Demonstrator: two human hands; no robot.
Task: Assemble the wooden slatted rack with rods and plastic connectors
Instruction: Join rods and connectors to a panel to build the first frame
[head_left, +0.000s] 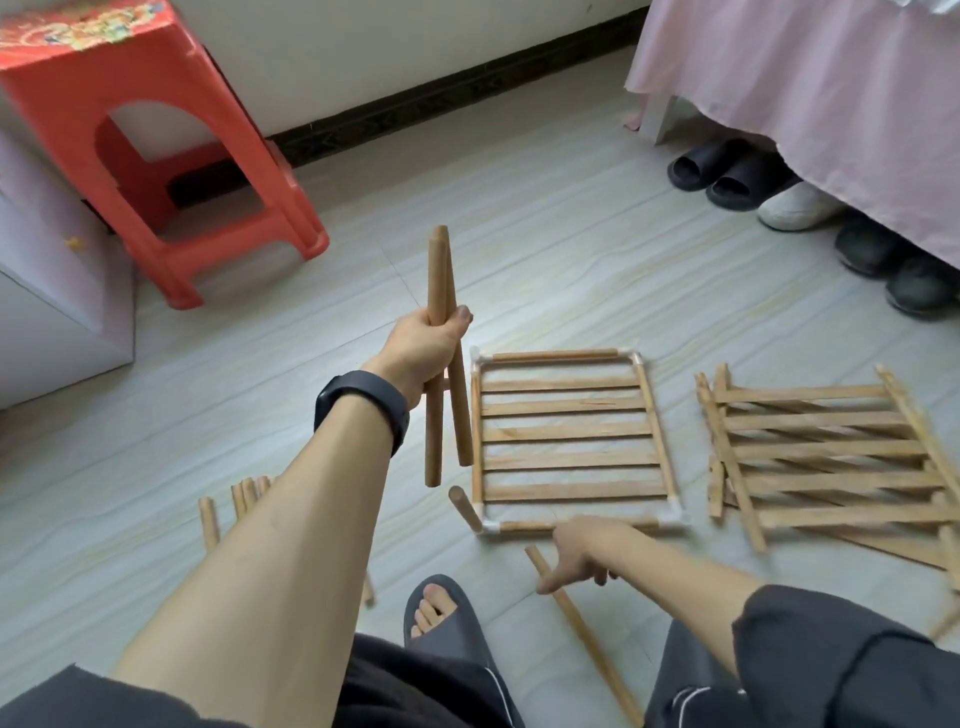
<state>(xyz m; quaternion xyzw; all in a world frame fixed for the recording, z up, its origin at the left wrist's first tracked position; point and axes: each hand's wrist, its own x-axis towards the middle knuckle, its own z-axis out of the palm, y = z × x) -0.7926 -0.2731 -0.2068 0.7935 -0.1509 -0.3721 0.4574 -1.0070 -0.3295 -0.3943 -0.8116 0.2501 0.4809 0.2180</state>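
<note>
My left hand (423, 347) grips two wooden rods (440, 291) upright above the floor, left of the slatted panel. The slatted panel (566, 434) lies flat with white plastic connectors (491, 527) at its corners. A short rod (462, 512) leans out of the near-left connector. My right hand (582, 551) hangs at the panel's near edge, fingers pointing down. One fingertip touches a long rod (592, 644) lying on the floor. More slatted panels (821, 457) are piled askew to the right. Several loose rods (244, 491) lie on the floor, partly hidden behind my left forearm.
A red plastic stool (156, 156) stands at the back left beside a white cabinet (52, 291). Several shoes (727, 174) sit under a pink bed cover (810, 88) at the back right. My foot in a grey slipper (441, 608) is near the front.
</note>
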